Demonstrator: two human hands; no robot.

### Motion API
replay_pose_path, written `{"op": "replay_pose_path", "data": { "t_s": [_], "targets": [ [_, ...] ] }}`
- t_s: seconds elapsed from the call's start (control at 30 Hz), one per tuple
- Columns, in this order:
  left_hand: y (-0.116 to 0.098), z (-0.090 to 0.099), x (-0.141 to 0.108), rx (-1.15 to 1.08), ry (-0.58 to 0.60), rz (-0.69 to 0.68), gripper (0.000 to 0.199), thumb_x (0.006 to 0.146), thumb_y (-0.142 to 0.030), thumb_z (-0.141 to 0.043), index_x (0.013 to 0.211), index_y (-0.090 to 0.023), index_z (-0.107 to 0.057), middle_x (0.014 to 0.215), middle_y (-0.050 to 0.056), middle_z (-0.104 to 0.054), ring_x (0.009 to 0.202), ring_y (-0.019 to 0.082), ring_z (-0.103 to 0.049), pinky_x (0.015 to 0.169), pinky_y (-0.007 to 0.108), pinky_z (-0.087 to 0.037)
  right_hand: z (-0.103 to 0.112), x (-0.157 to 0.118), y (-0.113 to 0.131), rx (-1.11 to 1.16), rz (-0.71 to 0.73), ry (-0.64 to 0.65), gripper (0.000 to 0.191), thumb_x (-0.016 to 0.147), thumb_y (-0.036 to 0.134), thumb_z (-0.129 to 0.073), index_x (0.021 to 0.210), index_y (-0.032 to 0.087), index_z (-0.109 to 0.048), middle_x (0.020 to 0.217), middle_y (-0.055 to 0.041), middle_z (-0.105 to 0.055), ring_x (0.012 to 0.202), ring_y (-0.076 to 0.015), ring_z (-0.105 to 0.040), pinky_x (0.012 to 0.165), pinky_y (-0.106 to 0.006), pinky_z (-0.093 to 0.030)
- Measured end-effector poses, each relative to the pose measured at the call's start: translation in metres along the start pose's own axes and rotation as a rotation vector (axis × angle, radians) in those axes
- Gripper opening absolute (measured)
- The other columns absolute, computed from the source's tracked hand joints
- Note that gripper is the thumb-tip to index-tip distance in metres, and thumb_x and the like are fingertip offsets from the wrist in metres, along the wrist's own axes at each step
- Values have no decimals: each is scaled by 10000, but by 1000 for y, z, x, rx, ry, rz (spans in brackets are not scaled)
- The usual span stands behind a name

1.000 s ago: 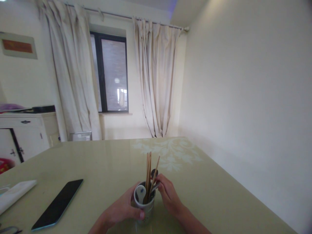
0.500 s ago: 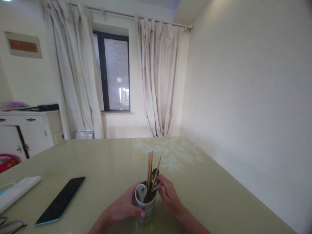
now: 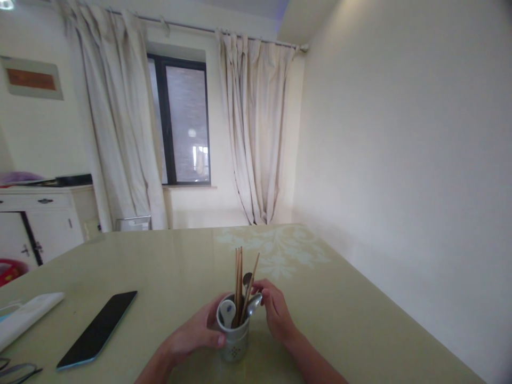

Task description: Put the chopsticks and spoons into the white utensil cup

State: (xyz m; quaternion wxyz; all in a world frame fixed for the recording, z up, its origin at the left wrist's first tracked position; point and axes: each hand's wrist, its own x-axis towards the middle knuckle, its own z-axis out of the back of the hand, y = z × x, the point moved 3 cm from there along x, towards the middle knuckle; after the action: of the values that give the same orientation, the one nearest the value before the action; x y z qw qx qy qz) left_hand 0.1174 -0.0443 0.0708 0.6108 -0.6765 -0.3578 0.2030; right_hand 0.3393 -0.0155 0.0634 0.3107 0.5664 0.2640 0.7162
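Observation:
A pale ceramic cup (image 3: 235, 344) stands upright on the table near the front. My left hand (image 3: 198, 333) is wrapped round its left side, thumb in front. Several wooden chopsticks (image 3: 239, 277) rise from the cup, one leaning right. A white ceramic spoon (image 3: 228, 312) rests at the cup's left inside, a metal spoon (image 3: 253, 305) leans over the right rim, and a dark round utensil head (image 3: 247, 278) shows behind. My right hand (image 3: 276, 309) is just right of the metal spoon, fingers bent and close together near its bowl; whether the fingertips touch anything is unclear.
A black phone (image 3: 98, 330) lies on the glossy green table (image 3: 360, 330) to the left. Beyond it are a white power strip (image 3: 32, 317) and glasses (image 3: 22, 370) at the edge. A white cabinet (image 3: 52, 224), curtains and a window stand behind.
The metal spoon's bowl now shows, resting at the cup's right rim, and my right hand's fingers have moved off it a little. The whole view has shifted slightly.

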Motion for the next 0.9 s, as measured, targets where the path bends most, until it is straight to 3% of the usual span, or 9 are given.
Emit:
{"op": "replay_pose_path", "data": {
  "t_s": [0.17,0.3,0.4,0.5,0.6,0.77,0.9],
  "targets": [
    [6,10,-4,-76,-73,-37,1010,676,-671,-932,1542,-296,-573,1561,118,-613,1496,427,-475,1242,544,-315,-1,0,-2,24,-10,-32,637,1118,656,-335,1117,206,-786,880,-74,-730,777,-211,-673,684,-314,-525],
    [12,20,-1,-109,-247,-84,770,833,-689,-802,1462,-272,-656,1491,140,-682,1449,397,-545,1217,528,-363,-3,1,-4,49,-21,-35,669,1110,682,-331,1117,198,-791,867,-75,-729,748,-203,-663,654,-306,-515],
    [3,23,3,-119,-418,-111,606,884,-637,-783,1352,-256,-731,1400,143,-743,1381,357,-604,1192,505,-397,-4,1,-3,67,-30,-37,693,1102,703,-321,1115,192,-789,864,-77,-730,750,-204,-665,643,-304,-512],
    [-16,18,13,-57,-519,-115,574,880,-602,-810,1332,-256,-733,1373,132,-760,1342,329,-637,1183,491,-417,-5,2,-2,89,-53,-49,693,1103,702,-323,1108,190,-790,867,-79,-732,755,-204,-665,642,-304,-511],
    [-37,11,29,67,-531,-92,610,850,-597,-845,1339,-256,-715,1329,121,-782,1323,320,-664,1156,479,-445,-5,5,0,113,-78,-63,677,1107,689,-334,1097,191,-792,873,-80,-733,747,-199,-648,649,-307,-515],
    [-60,-3,53,191,-469,-113,561,816,-603,-872,1220,-234,-747,1135,89,-828,1100,280,-749,1031,433,-532,1,13,4,158,-124,-102,600,1090,686,-413,1167,212,-773,966,-87,-747,779,-207,-650,657,-314,-540],
    [-68,-12,59,252,-478,-137,510,791,-606,-888,1088,-206,-779,1071,75,-813,1011,263,-738,945,385,-549,7,20,14,154,-160,-65,516,1063,668,-515,1261,252,-747,1143,-97,-766,928,-239,-680,807,-364,-583]
  ]
}}
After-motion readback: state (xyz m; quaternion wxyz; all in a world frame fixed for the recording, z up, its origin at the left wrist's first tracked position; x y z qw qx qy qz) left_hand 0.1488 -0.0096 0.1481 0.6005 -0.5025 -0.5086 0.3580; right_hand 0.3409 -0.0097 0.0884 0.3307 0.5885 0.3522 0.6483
